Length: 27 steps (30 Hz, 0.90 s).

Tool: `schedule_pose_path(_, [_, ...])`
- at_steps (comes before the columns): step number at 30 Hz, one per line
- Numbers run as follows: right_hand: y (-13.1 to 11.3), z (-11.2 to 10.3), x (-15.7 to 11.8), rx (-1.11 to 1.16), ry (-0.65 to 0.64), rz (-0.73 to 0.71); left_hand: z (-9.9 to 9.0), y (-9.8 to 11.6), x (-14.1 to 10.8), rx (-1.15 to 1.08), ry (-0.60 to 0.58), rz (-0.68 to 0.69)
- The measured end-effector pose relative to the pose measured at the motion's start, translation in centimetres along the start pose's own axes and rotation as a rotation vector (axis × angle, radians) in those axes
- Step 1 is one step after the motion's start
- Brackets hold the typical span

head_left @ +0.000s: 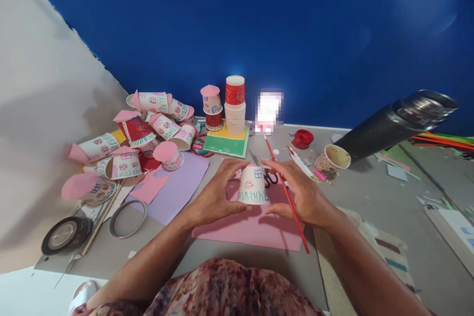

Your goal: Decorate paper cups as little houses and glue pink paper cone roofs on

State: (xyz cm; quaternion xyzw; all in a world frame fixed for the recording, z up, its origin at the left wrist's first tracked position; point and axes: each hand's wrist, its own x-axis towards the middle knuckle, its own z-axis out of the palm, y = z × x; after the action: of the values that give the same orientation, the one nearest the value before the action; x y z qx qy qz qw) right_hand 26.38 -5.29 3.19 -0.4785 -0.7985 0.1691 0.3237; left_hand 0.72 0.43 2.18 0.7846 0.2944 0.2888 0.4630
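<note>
The paper cup [252,185] is upside down, narrow end up, in front of the person and between the two hands. It has a blue window, red flowers and green grass drawn on it. It has no pink roof on top. I can't tell if its rim sits on the pink sheet [237,234] under it or is held just above.

The left hand [215,190] is curved around the cup's left side, fingers up by the top and thumb by the bottom, and it seems to hold the cup. The right hand [309,197] bends wide on the cup's right side. A thin red stick [287,195] lies across that hand and looks tucked in its fingers.

I think the step now is keeping the cup steady and turned the right way. The next move seems to call for soft fingers, because paper squashes easily, and for keeping the stick from poking it.

Just behind the cup are scissors [272,178]. Farther behind it, a tall stack of cups [235,119] stands on a green and yellow pad [229,146]. Left of the cup lie a purple sheet [187,182] and a heap of drawn-on cups [126,164], many with pink roofs. Right of the cup and behind it are white pens [299,162], a brown cup [336,158] and a leaning black flask [385,123].
</note>
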Motion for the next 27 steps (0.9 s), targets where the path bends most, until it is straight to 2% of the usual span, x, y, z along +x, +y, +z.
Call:
schedule_pose_path(5, [0.0,-0.8,-0.9,0.265,0.378,0.049,0.2,-1.7,-0.2,-0.126,0.110,-0.030])
schedule_pose_path(7, [0.1,-0.9,-1.2,0.357,0.474,0.029,0.4,-2.3,-0.2,-0.173,0.148,-0.032])
schedule_pose_path(10, [0.0,-0.9,-1.3,0.436,0.501,0.031,0.4,-2.7,-0.3,-0.207,0.173,-0.036])
schedule_pose_path(16, [-0.1,-0.7,-1.6,0.625,0.510,0.179,0.5,-2.4,-0.3,-0.214,0.149,-0.044])
schedule_pose_path(22, [0.1,-0.7,-2.1,0.493,0.542,0.183,0.5,-2.2,-0.3,-0.197,0.139,-0.022])
schedule_pose_path(27, [0.0,-0.9,-2.1,0.444,0.428,0.150,0.6,-2.1,-0.4,-0.169,0.102,-0.017])
